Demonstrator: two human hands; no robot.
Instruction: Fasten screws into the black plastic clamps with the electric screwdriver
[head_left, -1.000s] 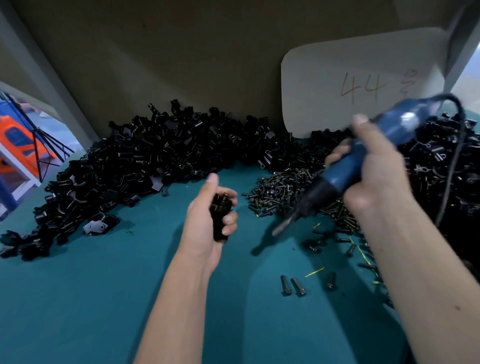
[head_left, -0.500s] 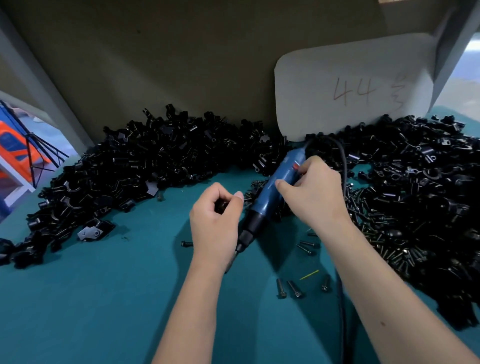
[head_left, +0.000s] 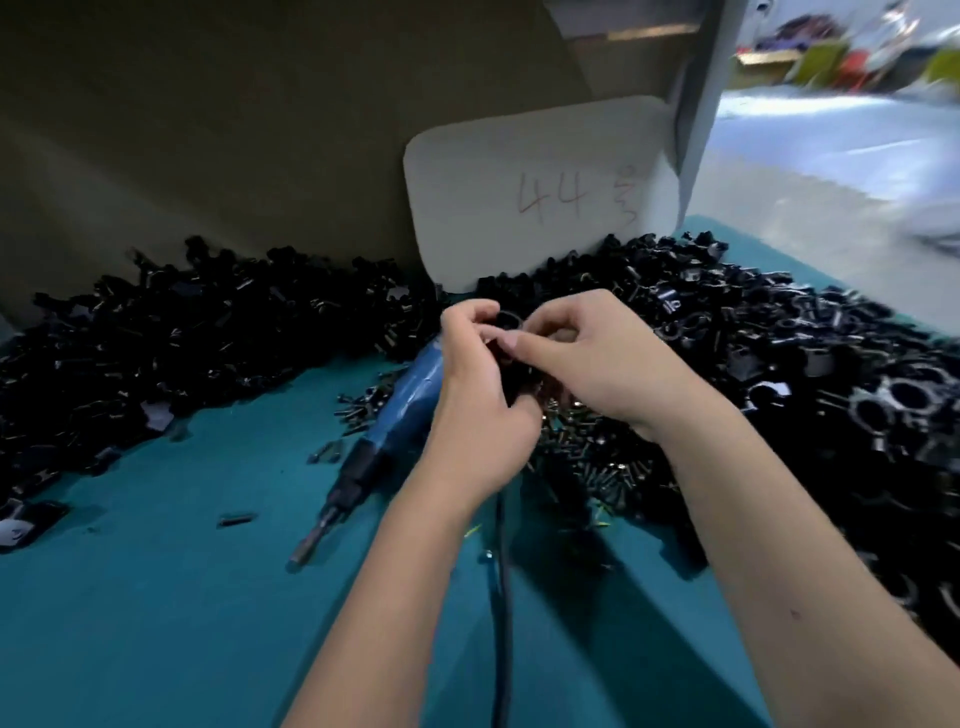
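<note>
Much of the small black plastic clamp (head_left: 508, 323) was hidden between the two hands at the centre; only its ring-shaped top showed. The left hand (head_left: 480, 405) curled around it from 9 o'clock, and the right hand (head_left: 597, 364) pinched it from 3 o'clock with bent fingers; whether a screw sat in it could not be made out. The blue electric screwdriver (head_left: 400, 415) lay released on the teal surface (head_left: 156, 597) at 9 o'clock of the left hand, its bit pointing toward 7 o'clock, its rear end covered by that hand. A black cord (head_left: 503, 597) ran toward 6 o'clock. Heaps of black clamps (head_left: 208, 343), blurred, filled 9 and 3 o'clock; dark screws (head_left: 587, 457) lay under the right wrist. A white card marked "44" (head_left: 540, 202) leaned at 12 o'clock
</note>
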